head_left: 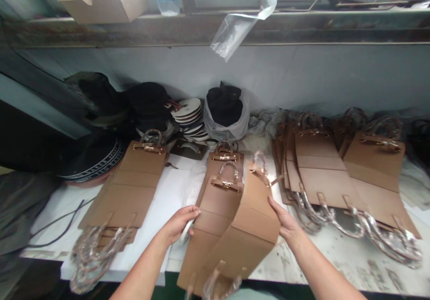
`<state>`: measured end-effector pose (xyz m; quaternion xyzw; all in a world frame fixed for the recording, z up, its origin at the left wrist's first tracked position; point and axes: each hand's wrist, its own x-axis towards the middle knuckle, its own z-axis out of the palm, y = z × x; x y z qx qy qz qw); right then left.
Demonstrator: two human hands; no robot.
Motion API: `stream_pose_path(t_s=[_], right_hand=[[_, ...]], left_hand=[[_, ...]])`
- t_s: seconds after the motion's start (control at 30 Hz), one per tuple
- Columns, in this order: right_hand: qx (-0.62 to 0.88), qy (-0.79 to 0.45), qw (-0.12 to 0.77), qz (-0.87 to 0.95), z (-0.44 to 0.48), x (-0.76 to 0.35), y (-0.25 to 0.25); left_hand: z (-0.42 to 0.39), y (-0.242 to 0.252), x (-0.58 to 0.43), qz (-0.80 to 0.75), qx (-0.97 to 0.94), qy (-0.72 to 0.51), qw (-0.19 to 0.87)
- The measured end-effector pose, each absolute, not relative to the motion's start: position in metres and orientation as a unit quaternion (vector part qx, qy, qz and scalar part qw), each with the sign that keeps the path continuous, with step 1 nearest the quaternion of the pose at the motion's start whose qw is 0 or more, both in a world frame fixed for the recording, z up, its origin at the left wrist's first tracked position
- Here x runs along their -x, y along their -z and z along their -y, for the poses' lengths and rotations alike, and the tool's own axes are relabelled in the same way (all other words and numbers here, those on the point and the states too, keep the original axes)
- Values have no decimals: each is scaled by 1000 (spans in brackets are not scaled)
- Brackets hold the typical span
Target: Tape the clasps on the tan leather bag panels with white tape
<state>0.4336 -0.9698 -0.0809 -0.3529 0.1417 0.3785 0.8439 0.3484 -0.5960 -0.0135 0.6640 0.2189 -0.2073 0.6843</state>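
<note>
Nearest the camera, a plastic-wrapped chain handle point(221, 284) dangles from the lower end of a flat, creased tan bag panel point(250, 223), which is lifted at a slant above the white-covered workbench point(151, 210). The right hand point(284, 221) grasps the panel's outer edge, thumb on top and fingers beneath. The left hand point(178, 226) is clenched around a narrow white roll point(186, 232), possibly tape, right beside the panel's other edge. Holding the panel from both sides seems to keep its folds from buckling. Directly beneath lies a second panel point(218, 210) with a gold clasp point(226, 184). A stack of panels point(132, 188) sits to the left, and more panels point(336, 170) fan out to the right. Behind them, black bundles point(148, 102), a pile of white discs point(188, 111) and a clear bag point(226, 129) crowd the wall.
</note>
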Motion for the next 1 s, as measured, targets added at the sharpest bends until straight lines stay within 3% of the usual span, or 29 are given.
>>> stream_pose_path(t_s=[0.1,0.23,0.4,0.6,0.83,1.0], right_hand=[[487,-348,794,-108,923,-428,88],[615,-190,748,-160,874,-420,98],[502,-170,821,-212,874,-394,68],[459,-168,869,-79,880,-428,2],[697,-82,705,-105,847,-542,45],[691,-76,703,-147,839,-553,73]], left_hand=[[591,14,-353,-210,-647,219,700],[598,0,-357,-208,-615,242,721],[623,-43,-350,-167,-663,226,694],[628,-85,-358,-158,-719,193,649],[622,-34,-427,-258,-720,128,631],[623,-9,-439,-273,-726,124,619]])
